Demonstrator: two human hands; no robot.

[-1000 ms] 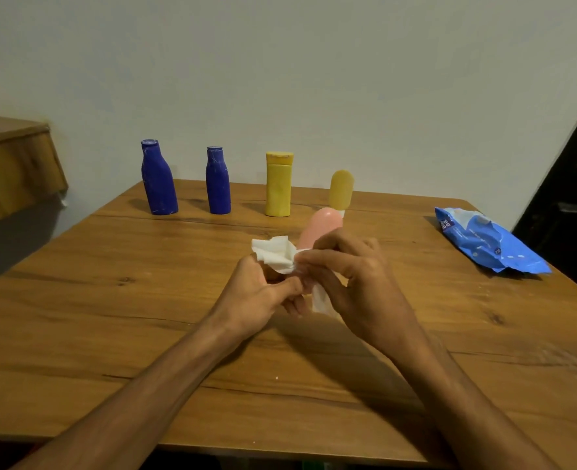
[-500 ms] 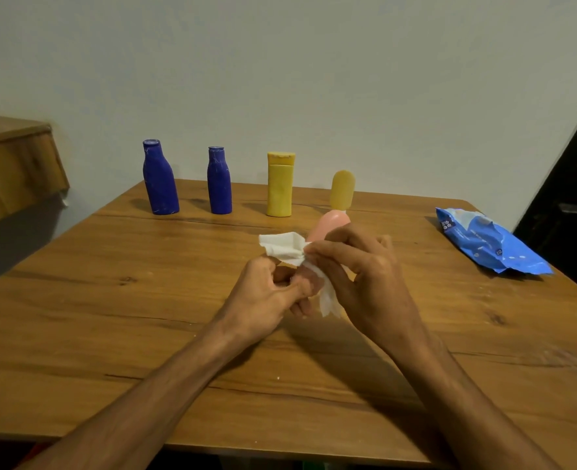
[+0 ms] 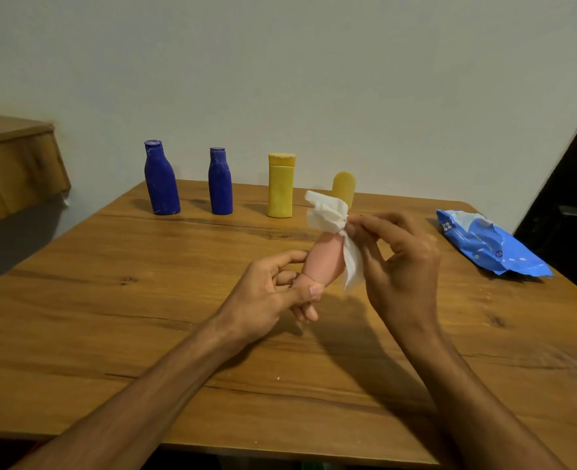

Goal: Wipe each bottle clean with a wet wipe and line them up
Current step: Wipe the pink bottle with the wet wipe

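1. Above the middle of the counter [image 3: 76, 317], the pink bottle [image 3: 324, 262] is held off the surface, tilted with its far end pointing away from the person and its near end toward them.
2. Left hand [image 3: 266, 296]: the grip is clamped on the near, narrow end of the pink bottle, thumb and fingers pinching it. Judgement: this hold steadies the bottle and leaves the body exposed for wiping.
3. Right hand [image 3: 399, 266]: the grip is closed on the wet wipe [image 3: 327, 215], fingertips pinching it at the bottle's far end. The wipe bunches over that end and a flap hangs down along the bottle's right side.
4. Judgement: the step in hand is wiping the far end of the pink bottle; the body below the wipe is bare.
5. Along the far edge of the counter, near the wall, four bottles stand upright in a row: the tall blue bottle [image 3: 161, 179], the short blue bottle [image 3: 219, 181], the yellow bottle [image 3: 281, 186] and the rounded yellow bottle [image 3: 344, 185], partly hidden behind the wipe.
6. Judgement: the row's open end lies to the right of the rounded yellow bottle; the pink bottle most likely belongs there once clean.
7. At the right side of the counter, well apart from the hands, lies the blue wipe packet [image 3: 483, 245], within the right hand's reach.
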